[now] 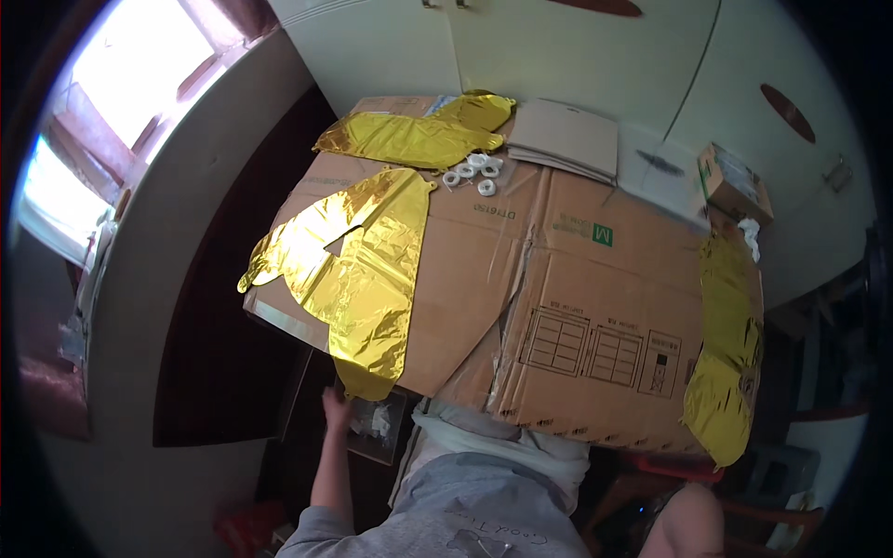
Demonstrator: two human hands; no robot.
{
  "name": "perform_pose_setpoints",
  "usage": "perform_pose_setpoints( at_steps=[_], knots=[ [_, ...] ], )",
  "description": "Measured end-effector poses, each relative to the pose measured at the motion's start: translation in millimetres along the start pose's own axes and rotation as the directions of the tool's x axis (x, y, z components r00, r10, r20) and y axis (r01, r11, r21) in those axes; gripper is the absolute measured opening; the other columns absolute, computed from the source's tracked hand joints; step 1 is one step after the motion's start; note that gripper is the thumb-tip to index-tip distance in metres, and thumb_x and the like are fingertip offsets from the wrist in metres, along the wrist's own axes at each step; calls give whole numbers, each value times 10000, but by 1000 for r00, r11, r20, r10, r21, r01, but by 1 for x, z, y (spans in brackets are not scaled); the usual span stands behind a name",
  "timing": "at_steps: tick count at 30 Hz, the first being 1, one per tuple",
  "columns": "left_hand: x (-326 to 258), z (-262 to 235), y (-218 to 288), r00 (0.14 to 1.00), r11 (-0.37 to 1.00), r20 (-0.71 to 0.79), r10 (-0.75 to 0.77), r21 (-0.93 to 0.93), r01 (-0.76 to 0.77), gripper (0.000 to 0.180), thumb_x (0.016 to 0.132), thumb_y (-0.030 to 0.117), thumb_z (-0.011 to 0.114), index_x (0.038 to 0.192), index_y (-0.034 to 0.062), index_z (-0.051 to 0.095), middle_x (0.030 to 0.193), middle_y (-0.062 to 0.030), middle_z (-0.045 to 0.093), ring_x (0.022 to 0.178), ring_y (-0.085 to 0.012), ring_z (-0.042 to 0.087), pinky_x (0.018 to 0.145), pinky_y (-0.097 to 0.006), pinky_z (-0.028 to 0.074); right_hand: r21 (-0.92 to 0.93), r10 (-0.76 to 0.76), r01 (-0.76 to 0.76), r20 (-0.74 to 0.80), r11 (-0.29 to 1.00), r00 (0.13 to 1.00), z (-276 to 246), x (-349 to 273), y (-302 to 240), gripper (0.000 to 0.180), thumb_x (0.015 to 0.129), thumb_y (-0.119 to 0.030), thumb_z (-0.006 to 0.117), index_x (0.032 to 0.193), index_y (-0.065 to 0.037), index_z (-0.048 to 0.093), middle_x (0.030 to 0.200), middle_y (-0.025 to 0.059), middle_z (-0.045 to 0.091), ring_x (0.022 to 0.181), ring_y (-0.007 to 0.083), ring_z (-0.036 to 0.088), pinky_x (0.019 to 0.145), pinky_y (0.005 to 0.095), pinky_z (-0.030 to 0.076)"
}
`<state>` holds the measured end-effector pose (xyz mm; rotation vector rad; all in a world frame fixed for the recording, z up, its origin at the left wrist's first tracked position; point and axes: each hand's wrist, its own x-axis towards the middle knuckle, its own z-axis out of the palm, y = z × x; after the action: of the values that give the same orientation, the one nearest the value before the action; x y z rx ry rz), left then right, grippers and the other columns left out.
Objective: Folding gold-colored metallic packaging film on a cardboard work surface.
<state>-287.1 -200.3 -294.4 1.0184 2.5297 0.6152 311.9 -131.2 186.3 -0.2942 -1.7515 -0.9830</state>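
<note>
My left hand (335,405) is by the near edge of the cardboard, right beside the lower tip of a gold foil balloon (367,279). That balloon lies flat and uninflated, shaped like a figure with an opening in it, and its tip hangs over the edge. The hand is small and blurred, so whether its fingers grip the tip cannot be made out. Of my right side only a bent bare arm shows at the lower right; the hand is out of sight. A second gold foil balloon (400,139) lies at the far left, a third (726,344) along the right edge.
Flattened cardboard (465,307) covers the work surface. Several white tape rolls (486,188) sit near the far middle, beside stacked grey-beige sheets (564,139). A small open box (735,181) stands at the far right. Below the left edge is a tray (381,451) holding white pieces.
</note>
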Motion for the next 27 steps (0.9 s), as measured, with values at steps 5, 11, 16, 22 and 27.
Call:
perform_pose_setpoints(
  at_steps=[5,11,16,22,27],
  knots=[
    [10,-71,124,755,961,-655,12,-200,-189,492,842,74,649,1295,-30,489,1324,-222,477,1257,-359,454,1084,-427,344,578,37,-31,2,816,999,58,-28,-15,261,863,-215,564,1076,-82,637,1046,83,619,1008,189,595,918,362,468],
    [-34,-156,259,661,703,-276,698,85,-706,543,692,-91,537,1221,27,566,1284,-173,544,1243,-371,498,1059,-450,393,800,-166,-382,501,462,849,206,-59,-85,272,800,-182,599,1030,-48,657,1024,79,648,977,220,619,885,361,486],
    [-27,-176,298,572,570,-30,819,146,-808,492,725,-51,561,1196,77,619,1261,-113,631,1241,-277,558,1078,-461,397,647,-218,-174,478,742,851,296,-59,-139,323,790,-201,587,1055,-34,665,1070,104,647,1014,229,599,832,353,496],
    [-11,-181,300,570,571,43,821,-38,-820,330,849,30,567,1170,73,635,1182,-104,671,1199,-264,591,1088,-466,379,708,-290,-434,655,557,697,315,-79,-163,174,762,-172,578,822,-45,680,889,112,678,764,259,638,656,385,520],
    [0,-190,289,553,566,139,821,-326,-757,410,967,381,507,1220,80,626,1218,-108,658,1284,-300,523,1147,-507,265,532,-172,-790,847,305,503,332,-75,-150,179,811,-242,648,811,-69,694,800,114,672,696,290,658,629,405,520]
  ],
)
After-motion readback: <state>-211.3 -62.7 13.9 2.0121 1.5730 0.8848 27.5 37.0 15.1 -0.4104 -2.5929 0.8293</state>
